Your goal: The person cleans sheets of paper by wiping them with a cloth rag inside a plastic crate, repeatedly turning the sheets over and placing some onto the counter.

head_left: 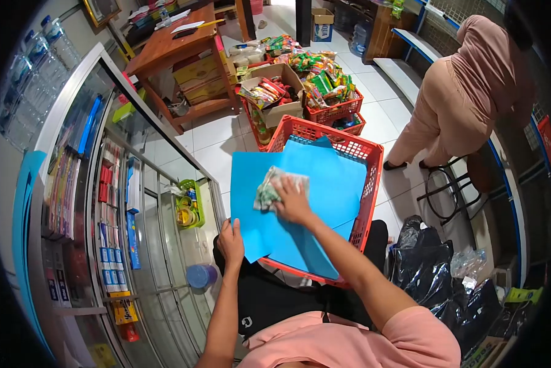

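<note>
My right hand point(292, 199) presses a crumpled whitish-green cloth point(267, 191) against a blue sheet point(245, 178); the fingers look slightly blurred. At the sheet's lower left edge, my left hand point(231, 242) grips the border between thumb and fingers. More blue sheets point(343, 184) lie beneath and to the right, overlapping at angles. They rest on a red plastic crate point(373, 165) in front of my lap, covering most of its opening.
A glass display case point(159, 147) with stationery stands at my left, a blue-lidded tub point(201, 276) near its base. Ahead are crates of packaged snacks point(324, 80) and a wooden table point(171, 43). Another person point(459, 92) stands at the right, above black plastic bags point(422, 264).
</note>
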Tool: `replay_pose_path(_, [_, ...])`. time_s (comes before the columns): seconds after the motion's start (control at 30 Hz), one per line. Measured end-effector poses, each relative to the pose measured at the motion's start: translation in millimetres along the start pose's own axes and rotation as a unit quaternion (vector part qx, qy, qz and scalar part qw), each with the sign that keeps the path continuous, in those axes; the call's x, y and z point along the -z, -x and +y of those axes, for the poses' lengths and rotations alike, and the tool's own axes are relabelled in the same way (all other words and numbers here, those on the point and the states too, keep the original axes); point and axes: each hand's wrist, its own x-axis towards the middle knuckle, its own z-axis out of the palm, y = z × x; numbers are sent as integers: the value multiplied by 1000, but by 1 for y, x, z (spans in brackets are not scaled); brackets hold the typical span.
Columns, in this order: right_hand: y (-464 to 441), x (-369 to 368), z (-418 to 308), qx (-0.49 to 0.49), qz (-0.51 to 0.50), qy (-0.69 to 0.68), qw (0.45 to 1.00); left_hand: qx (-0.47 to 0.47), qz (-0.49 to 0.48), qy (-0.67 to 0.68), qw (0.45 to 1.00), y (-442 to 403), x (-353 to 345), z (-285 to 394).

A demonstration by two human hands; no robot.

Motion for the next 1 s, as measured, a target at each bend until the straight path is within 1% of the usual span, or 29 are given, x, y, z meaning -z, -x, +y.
replay_pose_path(0.07, [-12,3,37,-66,-16,44,997,48,-33,17,998,0,4,1])
replay_pose_path(0.13, [-12,26,62,-184,-22,82,979,50,-24,22,998,1,3,-1])
replay_pose_path(0.17, [-6,30,76,-234,-5,93,968,50,-16,26,998,2,2,-3])
replay_pose_path(0.23, [9,45,92,-294,-46,74,952,50,1,36,998,3,0,-5])
replay_pose_path(0.3, [30,58,86,-311,-92,108,940,55,2,35,998,2,-2,-6])
replay_pose_path(0.33, [42,63,79,-310,-93,114,939,58,1,30,998,2,-3,-6])
replay_pose_path(0.43, [79,63,46,-318,-151,108,930,61,-6,17,998,0,-2,-13])
replay_pose_path(0.5, [97,61,19,-318,-166,100,928,106,-22,100,989,0,0,-24])
replay_pose_path(0.57, [105,62,-6,-299,-190,58,933,147,-39,182,971,-2,2,-27])
replay_pose_path(0.6, [103,61,-8,-301,-188,57,933,145,-40,182,972,-3,2,-26])
replay_pose_path(0.73, [96,53,-14,-217,-204,69,952,187,-56,386,902,-6,14,-16])
replay_pose_path(0.8, [76,47,0,-196,-143,59,968,178,-51,377,907,-3,14,-16])
replay_pose_path(0.83, [68,40,6,-194,-142,57,969,169,-47,371,912,-2,12,-15])
replay_pose_path(0.9, [50,25,14,-110,-29,76,991,150,-39,365,918,-5,8,-14])
replay_pose_path(0.93, [43,18,11,-71,-21,30,997,140,-36,364,920,-8,7,-14])
replay_pose_path(1.0, [32,10,-11,25,-11,-48,998,153,-45,309,938,-5,6,-19])
